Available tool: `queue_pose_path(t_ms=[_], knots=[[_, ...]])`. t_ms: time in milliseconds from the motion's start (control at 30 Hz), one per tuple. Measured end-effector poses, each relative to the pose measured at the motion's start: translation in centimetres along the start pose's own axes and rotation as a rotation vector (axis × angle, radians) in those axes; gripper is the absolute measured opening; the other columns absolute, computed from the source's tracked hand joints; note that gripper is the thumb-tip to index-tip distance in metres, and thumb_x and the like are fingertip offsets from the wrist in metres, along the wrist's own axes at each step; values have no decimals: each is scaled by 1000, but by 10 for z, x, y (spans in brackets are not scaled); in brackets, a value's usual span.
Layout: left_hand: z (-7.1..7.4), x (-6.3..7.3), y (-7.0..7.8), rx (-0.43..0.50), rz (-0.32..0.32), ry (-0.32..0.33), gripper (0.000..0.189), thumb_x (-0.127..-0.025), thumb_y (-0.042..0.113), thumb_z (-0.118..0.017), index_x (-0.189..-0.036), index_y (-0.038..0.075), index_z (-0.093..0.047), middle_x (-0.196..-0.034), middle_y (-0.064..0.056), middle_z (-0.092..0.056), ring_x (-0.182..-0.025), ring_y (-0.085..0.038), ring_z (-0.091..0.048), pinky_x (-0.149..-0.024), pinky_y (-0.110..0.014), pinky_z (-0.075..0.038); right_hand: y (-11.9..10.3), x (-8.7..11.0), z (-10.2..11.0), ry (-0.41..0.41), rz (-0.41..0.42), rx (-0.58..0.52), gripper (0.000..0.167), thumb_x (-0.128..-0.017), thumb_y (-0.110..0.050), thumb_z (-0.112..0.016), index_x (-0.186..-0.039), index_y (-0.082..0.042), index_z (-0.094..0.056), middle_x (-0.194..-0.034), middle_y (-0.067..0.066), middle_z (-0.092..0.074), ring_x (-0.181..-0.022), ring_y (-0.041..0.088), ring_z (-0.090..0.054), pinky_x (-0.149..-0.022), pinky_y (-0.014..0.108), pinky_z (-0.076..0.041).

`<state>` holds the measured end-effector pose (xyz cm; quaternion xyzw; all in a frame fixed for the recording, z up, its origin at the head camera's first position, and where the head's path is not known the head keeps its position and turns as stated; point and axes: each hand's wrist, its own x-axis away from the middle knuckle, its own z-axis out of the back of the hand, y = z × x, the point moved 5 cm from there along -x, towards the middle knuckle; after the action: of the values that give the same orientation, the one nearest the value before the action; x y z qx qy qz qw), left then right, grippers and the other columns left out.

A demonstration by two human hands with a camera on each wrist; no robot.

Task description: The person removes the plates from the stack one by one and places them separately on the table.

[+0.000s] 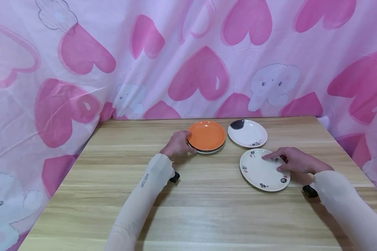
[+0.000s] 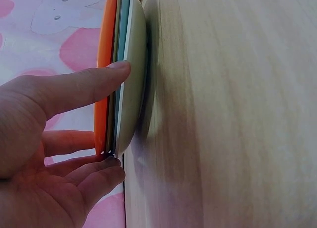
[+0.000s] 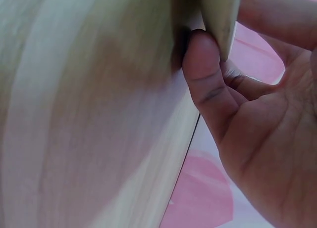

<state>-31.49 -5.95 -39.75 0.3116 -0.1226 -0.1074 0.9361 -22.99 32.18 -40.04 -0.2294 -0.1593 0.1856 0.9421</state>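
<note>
Toward the back of the table, my left hand (image 1: 178,143) grips the left edge of a stack of plates topped by an orange plate (image 1: 207,135). Edge-on in the left wrist view, a teal plate (image 2: 124,20) and a pale bottom plate (image 2: 133,102) show under the orange one, with the thumb and fingers spread along the rims. To the right, my right hand (image 1: 296,161) pinches the right rim of a white plate with small printed figures (image 1: 260,172). In the right wrist view, the thumb is at the underside of this plate's rim (image 3: 222,20).
A white plate with a black patch (image 1: 249,134) lies behind the printed plate, to the right of the stack. The wooden table (image 1: 204,216) ends at the back against a pink heart-patterned curtain (image 1: 198,73), which also hangs along both sides.
</note>
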Motion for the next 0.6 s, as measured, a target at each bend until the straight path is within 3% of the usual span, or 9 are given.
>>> queue_pose_path(t_ms=[233, 467, 600], knots=[[-1, 1, -1, 15, 12, 0, 84, -75, 15, -89, -148, 5, -47, -157, -11, -45, -145, -29, -41, -124, -44, -34, 0, 0, 1, 5, -44, -18, 53, -80, -1, -77, -129, -22, -70, -94, 2, -60, -85, 18, -45, -66, 19, -39], [-1, 1, -1, 18, 17, 7, 84, -75, 15, -89, -148, 5, -47, -156, -11, -45, -145, -29, -41, -123, -44, -34, 0, 2, 1, 34, -31, -16, 51, -79, -3, -80, -127, -17, -71, -87, 3, -53, -82, 16, -44, -65, 19, -38], [-2, 1, -1, 19, 9, 3, 85, -75, 16, -89, -148, 4, -47, -156, -12, -46, -145, -28, -42, -123, -44, -35, 1, 2, 1, 35, -53, -2, 50, -79, -5, -81, -127, -17, -71, -94, 4, -58, -87, 17, -46, -67, 19, -40]])
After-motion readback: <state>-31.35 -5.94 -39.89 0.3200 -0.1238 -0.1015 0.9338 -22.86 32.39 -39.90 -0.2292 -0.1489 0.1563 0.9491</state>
